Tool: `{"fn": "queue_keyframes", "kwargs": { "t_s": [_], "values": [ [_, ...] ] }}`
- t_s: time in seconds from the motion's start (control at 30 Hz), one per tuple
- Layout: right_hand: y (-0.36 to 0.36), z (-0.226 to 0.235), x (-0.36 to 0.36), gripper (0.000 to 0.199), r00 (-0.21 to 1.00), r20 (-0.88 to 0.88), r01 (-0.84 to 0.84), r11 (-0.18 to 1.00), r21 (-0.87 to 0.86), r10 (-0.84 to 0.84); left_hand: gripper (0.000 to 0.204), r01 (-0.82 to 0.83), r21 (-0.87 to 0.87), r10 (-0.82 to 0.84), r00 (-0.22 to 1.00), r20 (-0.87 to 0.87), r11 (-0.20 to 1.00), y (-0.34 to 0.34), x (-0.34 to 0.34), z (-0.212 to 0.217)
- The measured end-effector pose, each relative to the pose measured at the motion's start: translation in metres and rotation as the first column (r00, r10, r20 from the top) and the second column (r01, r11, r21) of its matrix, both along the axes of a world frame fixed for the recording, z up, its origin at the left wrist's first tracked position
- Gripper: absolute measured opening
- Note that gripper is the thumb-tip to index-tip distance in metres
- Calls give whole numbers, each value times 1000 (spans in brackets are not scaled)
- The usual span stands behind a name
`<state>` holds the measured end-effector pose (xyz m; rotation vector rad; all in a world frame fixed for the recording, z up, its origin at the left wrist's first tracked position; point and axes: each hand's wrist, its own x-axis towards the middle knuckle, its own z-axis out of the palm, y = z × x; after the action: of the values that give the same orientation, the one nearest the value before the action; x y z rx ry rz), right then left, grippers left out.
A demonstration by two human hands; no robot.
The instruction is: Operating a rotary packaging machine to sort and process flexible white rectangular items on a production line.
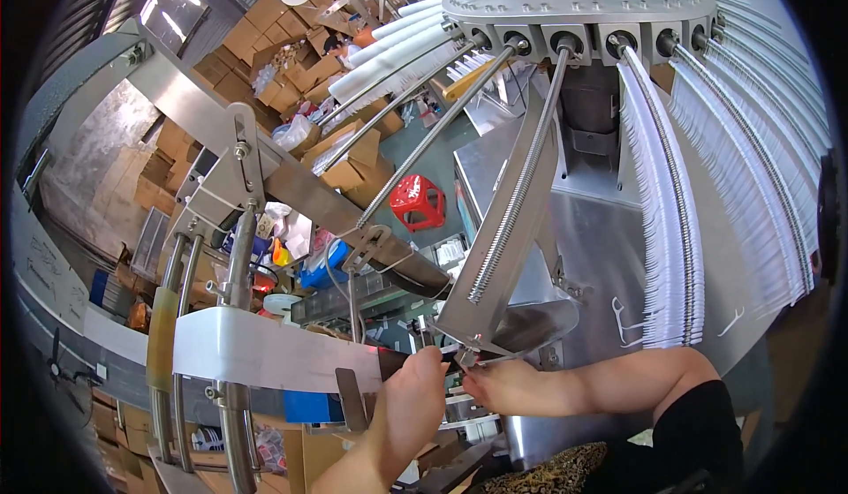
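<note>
both hands, left hand and right hand, pinch a small white piece under the steel chute

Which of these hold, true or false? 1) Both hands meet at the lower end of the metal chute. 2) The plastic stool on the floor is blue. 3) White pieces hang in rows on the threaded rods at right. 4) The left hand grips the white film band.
1) True: the left hand and right hand meet at the lower tip of the metal chute.
2) False: the plastic stool is red.
3) True: white pieces hang in dense rows along the threaded rods.
4) False: the white film band lies to the left of that hand, not gripped.
</note>
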<state>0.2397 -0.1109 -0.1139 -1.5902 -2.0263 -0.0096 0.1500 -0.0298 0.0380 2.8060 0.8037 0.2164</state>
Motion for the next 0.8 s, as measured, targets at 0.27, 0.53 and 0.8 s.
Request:
{"fn": "queue_keyframes", "kwargs": {
  "t_s": [0.27,0.53,0.8],
  "values": [
    [-7,16,0,15,999,-23,25,997,-72,-27,11,45,-160,3,957,289,986,-28,-10,31],
    [-2,16,1,16,998,-59,17,995,-99,-22,13,7,-73,13,965,262,997,-23,-11,35],
    [0,3,0,16,999,-46,9,999,50,-6,15,97,-19,-98,994,-41,995,-2,-5,6]
  ]
}}
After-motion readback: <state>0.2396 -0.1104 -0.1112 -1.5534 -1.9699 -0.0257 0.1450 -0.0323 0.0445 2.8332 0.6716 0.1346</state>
